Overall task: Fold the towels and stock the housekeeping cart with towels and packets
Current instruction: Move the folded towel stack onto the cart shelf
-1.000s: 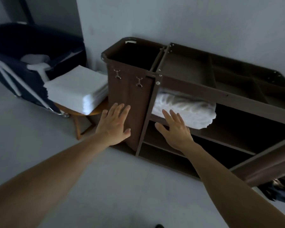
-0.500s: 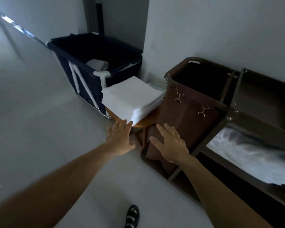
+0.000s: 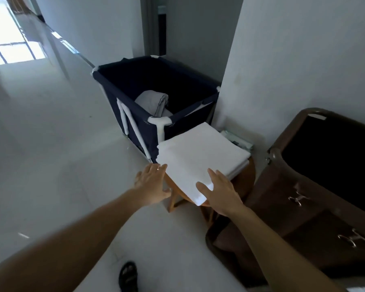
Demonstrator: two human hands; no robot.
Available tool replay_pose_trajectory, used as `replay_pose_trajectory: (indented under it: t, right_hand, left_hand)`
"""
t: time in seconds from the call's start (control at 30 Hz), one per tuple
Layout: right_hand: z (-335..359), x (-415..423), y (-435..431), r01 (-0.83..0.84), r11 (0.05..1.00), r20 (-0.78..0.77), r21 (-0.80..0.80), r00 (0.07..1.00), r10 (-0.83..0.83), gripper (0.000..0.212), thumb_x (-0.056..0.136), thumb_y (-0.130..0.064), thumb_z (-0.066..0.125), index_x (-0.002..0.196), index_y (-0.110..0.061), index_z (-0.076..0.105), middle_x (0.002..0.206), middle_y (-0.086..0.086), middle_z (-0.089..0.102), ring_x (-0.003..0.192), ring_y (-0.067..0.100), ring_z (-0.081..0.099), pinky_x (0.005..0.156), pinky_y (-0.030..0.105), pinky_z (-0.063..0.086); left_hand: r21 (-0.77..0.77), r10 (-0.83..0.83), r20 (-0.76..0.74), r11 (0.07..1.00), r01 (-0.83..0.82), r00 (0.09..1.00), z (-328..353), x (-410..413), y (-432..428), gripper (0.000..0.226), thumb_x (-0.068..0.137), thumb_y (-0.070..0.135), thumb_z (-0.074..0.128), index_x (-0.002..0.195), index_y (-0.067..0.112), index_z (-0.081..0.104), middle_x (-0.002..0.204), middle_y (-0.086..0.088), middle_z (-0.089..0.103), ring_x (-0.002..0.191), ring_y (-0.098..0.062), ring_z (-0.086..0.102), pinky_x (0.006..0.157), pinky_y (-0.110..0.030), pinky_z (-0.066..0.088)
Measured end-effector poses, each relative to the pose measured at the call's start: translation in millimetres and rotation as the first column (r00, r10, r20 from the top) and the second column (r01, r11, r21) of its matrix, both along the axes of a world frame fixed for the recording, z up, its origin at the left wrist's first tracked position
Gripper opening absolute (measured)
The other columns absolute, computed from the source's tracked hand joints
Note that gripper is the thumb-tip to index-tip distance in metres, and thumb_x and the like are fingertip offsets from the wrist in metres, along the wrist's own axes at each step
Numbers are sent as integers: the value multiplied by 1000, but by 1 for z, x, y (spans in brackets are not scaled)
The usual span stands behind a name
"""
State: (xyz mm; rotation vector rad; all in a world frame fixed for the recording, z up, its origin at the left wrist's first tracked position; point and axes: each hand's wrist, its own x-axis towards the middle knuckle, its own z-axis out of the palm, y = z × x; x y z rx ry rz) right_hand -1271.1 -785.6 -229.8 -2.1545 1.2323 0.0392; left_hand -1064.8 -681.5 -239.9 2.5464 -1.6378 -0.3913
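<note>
A stack of folded white towels point(image 3: 198, 152) lies on a small round wooden stool point(image 3: 243, 180). My left hand point(image 3: 151, 183) reaches the stack's near left corner with straight fingers, its fingertips at the towel edge. My right hand point(image 3: 219, 191) rests flat on the near right corner, fingers straight. The brown housekeeping cart point(image 3: 303, 207) with its dark laundry bag stands at the right. Some packets point(image 3: 237, 140) lie behind the stack by the wall.
A navy fabric laundry bin point(image 3: 139, 114) with a white frame stands behind the stool and holds a grey bundle point(image 3: 153, 102). A white wall corner point(image 3: 282, 70) rises behind the cart. Pale floor point(image 3: 51, 144) stretches left. My sandalled foot point(image 3: 128, 276) is at the bottom.
My view has swung left from the cart shelf to the stool. Both hands left the cart front and moved to the near corners of the towel stack.
</note>
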Motion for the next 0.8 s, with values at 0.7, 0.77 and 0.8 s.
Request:
replay_pose_trajectory:
  t: [0.7, 0.77, 0.8]
  right_hand:
    - [-95, 88, -193, 608, 780, -147, 148, 793, -591, 87, 93, -69, 40, 158, -22, 7, 166, 4, 3, 152, 27, 4, 121, 49, 16]
    - [-121, 87, -211, 673, 719, -168, 176, 740, -652, 92, 92, -68, 43, 158, -14, 7, 166, 8, 5, 151, 29, 10, 121, 46, 19]
    - [-134, 88, -219, 708, 680, -186, 192, 707, -683, 96, 92, -68, 45, 157, -10, 6, 165, 11, 6, 150, 30, 13, 120, 45, 22]
  left_hand:
    - [237, -377, -156, 883, 405, 913, -77, 153, -326, 88, 91, 56, 53, 156, 15, 10, 160, -8, 22, 146, -27, 23, 115, -45, 31]
    - [254, -318, -200, 897, 362, 927, -95, 156, -349, 85, 90, 54, 56, 154, 13, 19, 157, -8, 28, 143, -28, 30, 113, -46, 34]
    - [262, -293, -220, 901, 345, 931, -106, 160, -362, 82, 90, 53, 57, 152, 12, 23, 155, -9, 33, 140, -29, 34, 112, -46, 36]
